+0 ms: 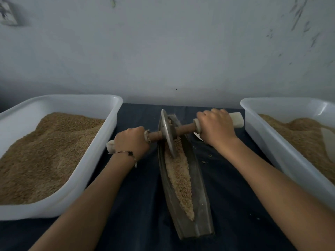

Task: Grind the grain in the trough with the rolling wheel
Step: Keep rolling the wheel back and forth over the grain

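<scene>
Trough (pixel 183 205): long, narrow, dark metal, boat-shaped, lying on a dark blue cloth (pixel 141 214) over the tabletop, running from near the viewer away toward the wall. Grain (pixel 178 171) fills its channel in a pale strip, from the near end up to the wheel and a little beyond.

Rolling wheel (pixel 167 132): flat metal disc, standing on edge in the far part of the trough, its lower rim sunk in the grain. It leans slightly left at the top. A wooden axle (pixel 184 129) passes through its centre, crosswise to the trough, with pale wrapped grips at both ends.

Left hand (pixel 131 142): fingers curled tight round the left grip, knuckles up, back of hand toward the camera. The pale end of the grip sticks out past the hand on the left. Bracelet (pixel 129 154) on the wrist.

Right hand (pixel 216 126): fingers wrapped closed round the right grip, knuckles up; pale grip end juts out to the right. This hand sits farther from the viewer than the left, so the axle runs at a slant.

Left white tub (pixel 76 178): holds a heap of brown grain, just beside the left forearm. Right white tub (pixel 282 156): also holds grain, beside the right forearm. A few loose grains lie on the cloth right of the trough. Grey wall (pixel 163 51) behind.
</scene>
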